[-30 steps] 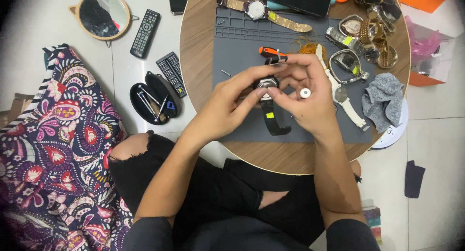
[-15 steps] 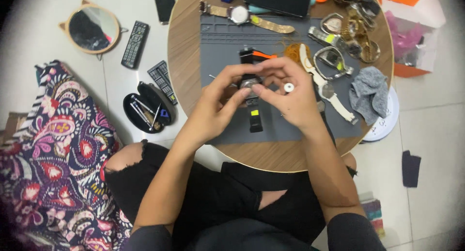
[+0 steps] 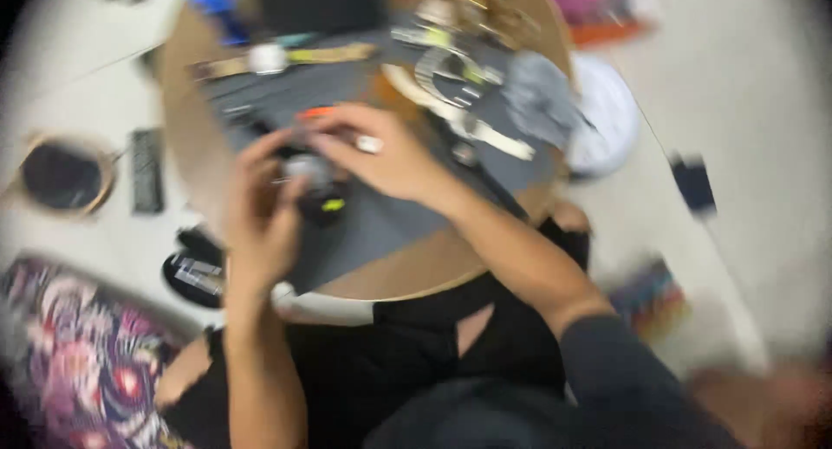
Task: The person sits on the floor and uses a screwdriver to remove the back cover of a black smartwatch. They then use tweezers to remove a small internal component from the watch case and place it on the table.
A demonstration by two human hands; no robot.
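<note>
Your view has swung, blurring everything; both hands stay on the watch (image 3: pixel 314 173): left hand (image 3: pixel 260 211) at 7 o'clock, right hand (image 3: pixel 381 159) at 2, fingers pinching it over the worktop (image 3: pixel 407 271).

A dark rectangular screen (image 3: pixel 319 5) lies at the table's far edge.

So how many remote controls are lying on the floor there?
1 that I can make out: a dark remote control on the floor left of the round table. The picture is blurred, so others may be missed.
</note>
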